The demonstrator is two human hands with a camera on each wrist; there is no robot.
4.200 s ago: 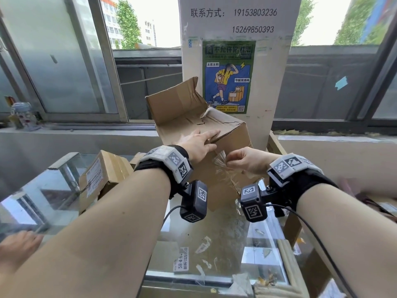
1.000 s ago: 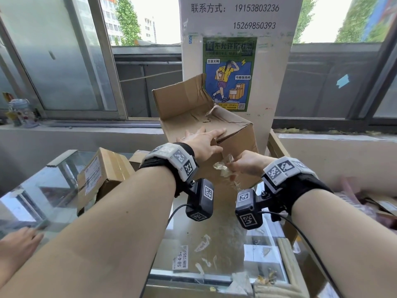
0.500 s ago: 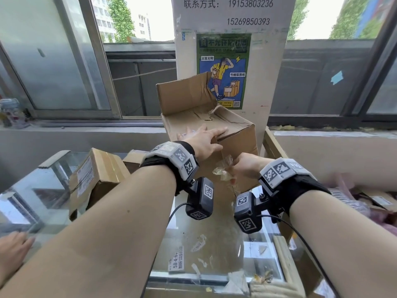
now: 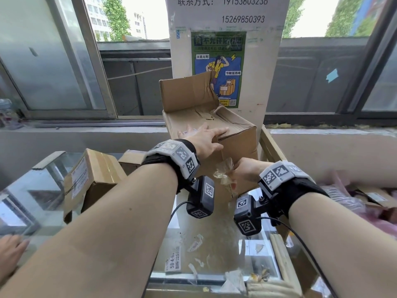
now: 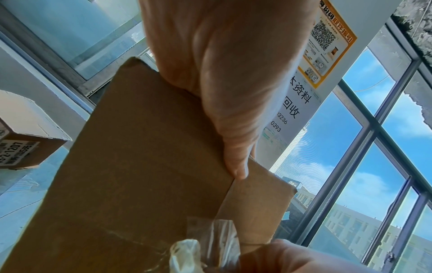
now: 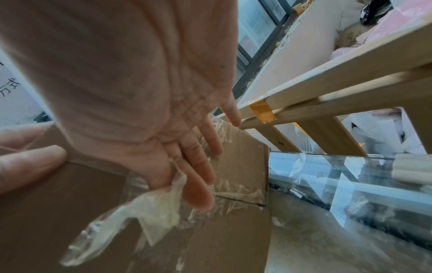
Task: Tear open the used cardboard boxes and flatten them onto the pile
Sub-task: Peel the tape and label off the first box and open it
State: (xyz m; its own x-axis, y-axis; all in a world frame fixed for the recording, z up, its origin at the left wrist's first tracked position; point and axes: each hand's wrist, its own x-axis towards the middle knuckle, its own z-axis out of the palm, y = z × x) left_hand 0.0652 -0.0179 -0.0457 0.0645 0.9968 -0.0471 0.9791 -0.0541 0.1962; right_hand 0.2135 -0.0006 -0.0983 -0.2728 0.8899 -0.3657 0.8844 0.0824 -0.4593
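Note:
A brown cardboard box [image 4: 238, 143] stands on the glass counter, its back flap raised. My left hand [image 4: 205, 137] lies on the box's near top edge, fingers spread straight over the top. Its thumb [image 5: 236, 147] presses down the front face beside a seam. My right hand [image 4: 240, 174] is low against the front face and pinches a crumpled strip of clear tape [image 4: 222, 173]. In the right wrist view the tape [image 6: 145, 203] hangs from my fingers, still stuck to the cardboard [image 6: 233, 236], where wrinkled tape runs along a seam.
A smaller labelled box [image 4: 90, 175] lies to the left on the glass counter [image 4: 214, 244], which carries paper scraps. A wooden frame [image 4: 270, 147] stands right of the box, a postered pillar [image 4: 218, 67] behind it. Plastic and cardboard [image 4: 369, 198] lie far right. Another person's hand [image 4: 10, 252] rests at lower left.
My right hand has moved a little down the box's front, and the tape strip has bunched into a wad. My left hand stays on the box top.

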